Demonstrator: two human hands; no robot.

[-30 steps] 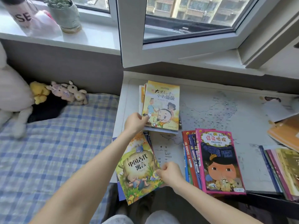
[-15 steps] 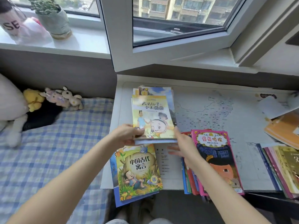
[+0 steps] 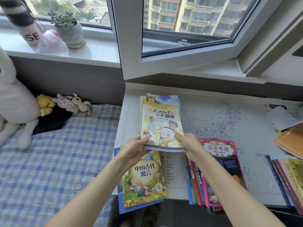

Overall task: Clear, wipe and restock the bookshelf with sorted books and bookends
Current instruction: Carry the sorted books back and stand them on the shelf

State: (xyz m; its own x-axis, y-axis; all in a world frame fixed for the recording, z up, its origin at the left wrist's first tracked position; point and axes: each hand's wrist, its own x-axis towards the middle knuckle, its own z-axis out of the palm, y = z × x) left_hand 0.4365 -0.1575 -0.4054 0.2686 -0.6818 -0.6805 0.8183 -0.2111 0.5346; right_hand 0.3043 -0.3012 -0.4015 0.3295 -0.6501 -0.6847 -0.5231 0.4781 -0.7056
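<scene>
The bedsheet (image 3: 49, 169) is checked blue and cream. The cartoon book (image 3: 161, 122) has a yellow cover. The neighbouring book (image 3: 220, 149) is framed in pink.

Two hands (image 3: 134, 149) (image 3: 191, 145) — three small plushies (image 3: 45, 104) (image 3: 64, 101) (image 3: 80, 104) (one plant (image 3: 69, 28))

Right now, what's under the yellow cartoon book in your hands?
Under the yellow cartoon book is a stack of more books; one blue cover peeks out at the far end. Their other covers are hidden.

Left hand (image 3: 136, 147), right hand (image 3: 188, 143) grip book stack (image 3: 161, 122) near edge.
</scene>
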